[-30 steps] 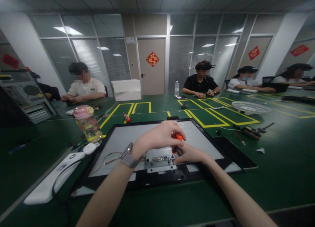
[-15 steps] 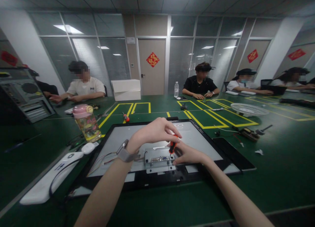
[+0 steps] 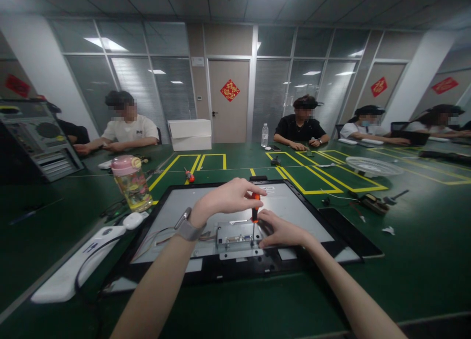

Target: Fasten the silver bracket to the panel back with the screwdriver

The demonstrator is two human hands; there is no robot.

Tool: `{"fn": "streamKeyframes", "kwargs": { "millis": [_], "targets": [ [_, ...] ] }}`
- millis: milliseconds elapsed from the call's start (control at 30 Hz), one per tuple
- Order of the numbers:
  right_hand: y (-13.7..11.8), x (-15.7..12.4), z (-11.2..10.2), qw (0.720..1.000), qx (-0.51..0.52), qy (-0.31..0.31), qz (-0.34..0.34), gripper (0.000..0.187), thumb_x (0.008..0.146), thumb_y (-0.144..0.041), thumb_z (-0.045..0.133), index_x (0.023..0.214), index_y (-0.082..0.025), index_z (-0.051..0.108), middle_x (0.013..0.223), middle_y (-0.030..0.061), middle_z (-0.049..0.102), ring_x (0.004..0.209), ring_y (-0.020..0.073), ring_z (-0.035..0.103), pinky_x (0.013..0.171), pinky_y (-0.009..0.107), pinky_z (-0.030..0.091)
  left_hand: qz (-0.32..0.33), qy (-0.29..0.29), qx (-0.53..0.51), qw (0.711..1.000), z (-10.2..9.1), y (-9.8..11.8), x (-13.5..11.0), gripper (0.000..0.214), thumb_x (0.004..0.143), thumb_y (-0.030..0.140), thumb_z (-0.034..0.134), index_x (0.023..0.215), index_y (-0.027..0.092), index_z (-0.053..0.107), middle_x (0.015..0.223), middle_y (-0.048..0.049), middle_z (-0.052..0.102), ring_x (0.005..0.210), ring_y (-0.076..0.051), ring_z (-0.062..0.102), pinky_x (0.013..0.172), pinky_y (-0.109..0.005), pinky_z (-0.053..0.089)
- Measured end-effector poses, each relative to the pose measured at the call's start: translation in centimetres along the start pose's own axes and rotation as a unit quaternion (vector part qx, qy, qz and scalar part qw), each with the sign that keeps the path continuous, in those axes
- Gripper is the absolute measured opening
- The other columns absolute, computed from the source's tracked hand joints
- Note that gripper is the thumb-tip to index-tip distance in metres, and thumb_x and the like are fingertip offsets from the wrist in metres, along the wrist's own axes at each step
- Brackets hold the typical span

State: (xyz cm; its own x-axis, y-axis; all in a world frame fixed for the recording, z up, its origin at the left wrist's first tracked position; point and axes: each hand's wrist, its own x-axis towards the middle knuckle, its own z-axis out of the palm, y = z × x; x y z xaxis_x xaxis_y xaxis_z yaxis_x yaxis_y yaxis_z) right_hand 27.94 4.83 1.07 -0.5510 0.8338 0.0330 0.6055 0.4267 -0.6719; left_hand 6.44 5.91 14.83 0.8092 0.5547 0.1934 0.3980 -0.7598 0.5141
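Observation:
A flat display panel [image 3: 294,211] with a black frame lies back side up in front of me, a metal bracket box [image 3: 235,241] with ports near its front edge. My left hand [image 3: 231,196], a watch on its wrist, is closed on the top of an orange and black screwdriver [image 3: 255,209]. The screwdriver stands nearly upright, its tip down at the bracket's right side. My right hand [image 3: 281,231] rests just right of the shaft, thumb and fingers apart, fingertips near the bracket's edge. Thin wires [image 3: 165,236] run left from the bracket.
A pink-lidded bottle [image 3: 130,182] and a white power strip [image 3: 79,265] with a black cable are at left. A black phone-like slab [image 3: 349,231] lies right, a tool [image 3: 373,201] beyond it. Another screwdriver [image 3: 189,176] is behind the panel. Several people sit across the table.
The screwdriver has gone from slightly tilted to more upright, and my left hand has shifted slightly left on its handle. My right hand stays beside the bracket.

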Motion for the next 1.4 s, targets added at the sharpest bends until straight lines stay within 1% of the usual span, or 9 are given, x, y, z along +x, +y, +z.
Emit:
{"fn": "streamKeyframes", "kwargs": {
  "millis": [167,367,533,767,900,1000,1100,1233,1400],
  "targets": [
    [0.1,0.0,0.0,1.000,0.010,-0.003,-0.005,0.064,0.066,-0.041,0.080,0.122,-0.024,0.054,0.122,0.0060,0.047,0.116,0.0274,0.044,0.104,0.040,0.037,-0.002,-0.029,-0.014,0.999,-0.1,0.0,0.1,0.032,0.082,0.021,0.059,0.111,0.014,0.071,0.089,-0.0077,0.076,0.068,-0.015,0.063,0.063,-0.025,0.046],
    [0.6,0.2,0.2,1.000,0.002,0.000,-0.006,0.069,0.065,-0.043,0.080,0.125,-0.022,0.052,0.126,0.0070,0.046,0.118,0.0285,0.043,0.105,0.042,0.035,0.052,-0.052,-0.009,0.997,0.4,0.5,0.1,0.047,0.081,0.007,0.050,0.126,0.016,0.060,0.128,-0.0100,0.063,0.114,-0.020,0.059,0.096,-0.033,0.044],
    [-0.1,0.1,0.0,1.000,0.015,-0.009,0.007,0.070,0.065,-0.042,0.079,0.126,-0.022,0.052,0.131,0.0080,0.044,0.125,0.0317,0.038,0.108,0.045,0.032,0.007,-0.027,-0.057,0.998,1.8,0.5,0.8,0.038,0.093,0.020,0.040,0.125,0.016,0.060,0.108,-0.0100,0.073,0.092,-0.019,0.068,0.086,-0.034,0.049],
    [0.3,0.1,0.1,1.000,0.015,-0.007,-0.002,0.073,0.065,-0.041,0.079,0.130,-0.022,0.052,0.132,0.0095,0.044,0.122,0.0323,0.042,0.107,0.046,0.033,0.083,-0.029,-0.070,0.994,2.3,0.5,1.2,0.067,0.074,-0.001,0.039,0.137,0.022,0.046,0.144,-0.0060,0.047,0.129,-0.018,0.045,0.109,-0.035,0.034],
    [0.5,0.1,0.1,1.000,0.026,-0.005,-0.001,0.077,0.065,-0.042,0.079,0.134,-0.025,0.049,0.138,0.0089,0.042,0.126,0.0338,0.039,0.109,0.047,0.031,0.059,-0.016,-0.019,0.998,2.6,0.4,1.2,0.060,0.076,0.010,0.048,0.135,0.023,0.047,0.132,-0.0080,0.052,0.120,-0.022,0.051,0.101,-0.036,0.041],
    [0.2,0.0,0.1,0.999,0.047,-0.005,0.003,0.083,0.065,-0.042,0.079,0.138,-0.023,0.045,0.142,0.0100,0.040,0.130,0.0347,0.037,0.110,0.048,0.030,-0.005,0.045,0.089,0.995,3.0,0.8,0.9,0.058,0.082,0.038,0.057,0.138,0.027,0.043,0.123,-0.0092,0.053,0.104,-0.027,0.060,0.092,-0.042,0.045],
    [-0.1,0.0,0.0,0.999,0.040,-0.005,-0.003,0.081,0.063,-0.042,0.080,0.135,-0.020,0.049,0.142,0.0111,0.039,0.129,0.0345,0.036,0.110,0.047,0.030,-0.046,0.102,0.186,0.976,3.5,1.2,0.8,0.060,0.088,0.058,0.044,0.139,0.027,0.040,0.118,-0.0112,0.054,0.095,-0.031,0.062,0.086,-0.047,0.045],
    [-0.4,0.0,-0.1,1.000,0.017,-0.009,0.004,0.077,0.065,-0.041,0.080,0.133,-0.020,0.050,0.136,0.0107,0.042,0.124,0.0314,0.040,0.109,0.045,0.032,-0.028,0.072,0.198,0.977,3.8,1.0,1.2,0.039,0.097,0.030,0.028,0.133,0.022,0.040,0.118,-0.0108,0.057,0.099,-0.027,0.062,0.084,-0.040,0.045],
    [-0.1,0.1,0.0,1.000,0.018,-0.011,0.001,0.076,0.064,-0.038,0.080,0.133,-0.021,0.050,0.135,0.0102,0.041,0.123,0.0317,0.040,0.108,0.046,0.032,-0.022,0.011,0.138,0.990,2.7,0.9,0.8,0.035,0.088,0.016,0.036,0.122,0.021,0.040,0.110,-0.0067,0.056,0.086,-0.018,0.059,0.075,-0.030,0.045]
  ]
}}
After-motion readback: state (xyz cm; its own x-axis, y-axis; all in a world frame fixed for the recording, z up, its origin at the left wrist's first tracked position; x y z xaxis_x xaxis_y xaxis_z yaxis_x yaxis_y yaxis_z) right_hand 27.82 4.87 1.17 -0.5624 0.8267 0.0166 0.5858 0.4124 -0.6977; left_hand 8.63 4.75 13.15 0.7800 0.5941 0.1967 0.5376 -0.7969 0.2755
